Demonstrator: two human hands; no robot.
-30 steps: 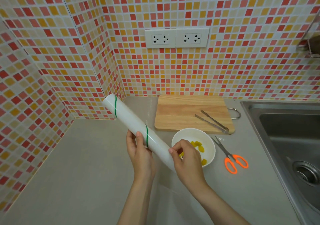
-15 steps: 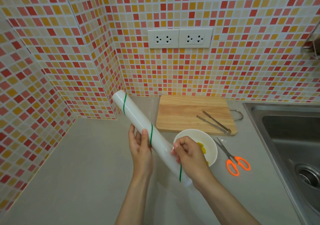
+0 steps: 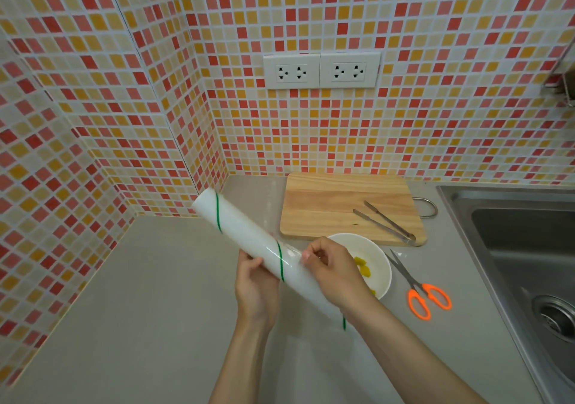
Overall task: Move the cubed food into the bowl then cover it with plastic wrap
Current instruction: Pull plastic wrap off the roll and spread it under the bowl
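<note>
A long white roll of plastic wrap [image 3: 242, 232] with thin green bands slants from upper left to lower right above the counter. My left hand [image 3: 255, 288] grips the roll from below near its middle. My right hand [image 3: 333, 273] lies over the roll's lower part and pinches the loose edge of clear film at its surface. Behind my right hand stands a white bowl [image 3: 378, 263] holding yellow cubed food [image 3: 362, 267]; part of the bowl is hidden by the hand.
A wooden cutting board [image 3: 336, 204] with metal tongs [image 3: 385, 221] lies behind the bowl. Orange-handled scissors [image 3: 420, 291] lie right of the bowl. A steel sink [image 3: 522, 248] fills the right side. Tiled walls enclose the left and back.
The roll has been lifted slightly and turned in my hands. My right hand's fingers have moved up along it and now pinch the film edge near the middle green band.
</note>
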